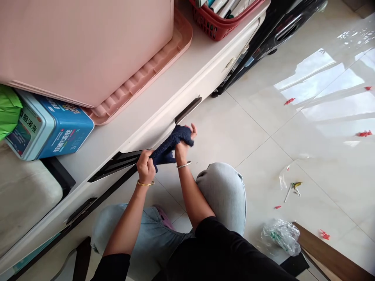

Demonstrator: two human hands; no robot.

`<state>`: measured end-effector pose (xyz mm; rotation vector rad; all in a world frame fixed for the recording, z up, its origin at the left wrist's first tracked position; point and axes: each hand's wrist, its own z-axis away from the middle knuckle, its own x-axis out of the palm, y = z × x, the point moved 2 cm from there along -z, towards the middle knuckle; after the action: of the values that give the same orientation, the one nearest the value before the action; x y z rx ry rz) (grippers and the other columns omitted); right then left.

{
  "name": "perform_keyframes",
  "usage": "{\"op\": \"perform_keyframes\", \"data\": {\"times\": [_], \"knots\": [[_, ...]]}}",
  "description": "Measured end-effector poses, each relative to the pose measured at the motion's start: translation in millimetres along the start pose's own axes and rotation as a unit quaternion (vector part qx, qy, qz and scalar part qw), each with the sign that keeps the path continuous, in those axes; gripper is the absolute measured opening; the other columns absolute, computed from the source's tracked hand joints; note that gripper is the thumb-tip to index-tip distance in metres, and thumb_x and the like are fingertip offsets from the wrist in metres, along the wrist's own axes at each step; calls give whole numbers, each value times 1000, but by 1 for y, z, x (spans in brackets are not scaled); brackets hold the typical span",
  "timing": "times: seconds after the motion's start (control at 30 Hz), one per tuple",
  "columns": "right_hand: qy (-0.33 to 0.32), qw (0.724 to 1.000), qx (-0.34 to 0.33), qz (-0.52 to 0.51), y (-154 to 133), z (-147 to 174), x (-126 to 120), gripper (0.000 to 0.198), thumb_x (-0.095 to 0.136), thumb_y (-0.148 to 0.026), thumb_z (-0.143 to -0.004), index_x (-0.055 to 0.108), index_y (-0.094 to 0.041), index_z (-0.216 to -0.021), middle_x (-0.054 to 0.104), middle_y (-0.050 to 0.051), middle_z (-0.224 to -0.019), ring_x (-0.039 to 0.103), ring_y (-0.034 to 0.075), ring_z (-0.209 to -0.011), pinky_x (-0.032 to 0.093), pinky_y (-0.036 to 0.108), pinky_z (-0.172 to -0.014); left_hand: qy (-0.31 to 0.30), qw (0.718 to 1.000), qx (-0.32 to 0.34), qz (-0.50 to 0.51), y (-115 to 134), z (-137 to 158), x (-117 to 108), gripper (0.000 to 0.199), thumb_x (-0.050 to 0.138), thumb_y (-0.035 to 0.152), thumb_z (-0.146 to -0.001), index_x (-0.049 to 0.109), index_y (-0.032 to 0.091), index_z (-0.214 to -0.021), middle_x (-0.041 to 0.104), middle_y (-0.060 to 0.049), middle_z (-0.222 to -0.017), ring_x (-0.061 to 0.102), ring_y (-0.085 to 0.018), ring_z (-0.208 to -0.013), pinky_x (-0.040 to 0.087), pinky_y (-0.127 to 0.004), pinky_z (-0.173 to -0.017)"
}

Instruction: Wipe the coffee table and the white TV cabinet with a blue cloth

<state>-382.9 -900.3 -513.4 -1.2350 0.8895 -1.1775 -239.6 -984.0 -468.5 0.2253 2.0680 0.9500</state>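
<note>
A dark navy fuzzy cloth (168, 145) is stretched between my two hands beside the white cabinet front. My left hand (145, 167), with a gold bracelet at the wrist, is closed on the cloth's near end, close to a dark drawer handle recess (117, 164). My right hand (182, 150), wearing a silver bangle, grips the other end. Cloth drapes over most of this hand, and a few bent fingers show past its edge. Another dark handle (189, 110) lies just beyond the right hand.
On the white cabinet top (158, 101) stand a pink container (88, 47) on a ridged pink tray (146, 78), a blue box (61, 128) and a red basket (215, 25) of pens. Red scraps (364, 133) and a clear plastic bag (281, 236) lie on the tiled floor.
</note>
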Motion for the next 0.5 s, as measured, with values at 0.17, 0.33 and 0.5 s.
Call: {"op": "perform_keyframes", "data": {"times": [0.17, 0.33, 0.5], "knots": [[-6, 996, -75, -52, -19, 6, -1, 14, 63, -26, -86, 68, -26, -99, 66, 5, -118, 58, 20, -124, 51, 38, -107, 53, 997, -14, 47, -3, -2, -11, 26, 43, 23, -100, 68, 21, -95, 62, -1, -80, 58, -16, -71, 47, -29, -70], [-78, 979, -12, -186, -24, 13, 15, 24, 70, -33, -86, 63, -26, -108, 68, 3, -105, 65, 19, -99, 55, 35, -92, 56, 997, -27, 51, 0, -3, -16, 19, 46, 23, -95, 64, 21, -88, 63, -4, -91, 60, -19, -84, 49, -33, -79], [-92, 988, -12, -125, -25, 13, 14, 13, 63, -23, -81, 61, -24, -93, 55, -2, -87, 51, 13, -78, 46, 26, -72, 21, 998, 19, 64, 18, -5, -20, 16, 59, 35, -93, 56, 22, -86, 64, -5, -95, 62, -19, -86, 52, -36, -80]]}}
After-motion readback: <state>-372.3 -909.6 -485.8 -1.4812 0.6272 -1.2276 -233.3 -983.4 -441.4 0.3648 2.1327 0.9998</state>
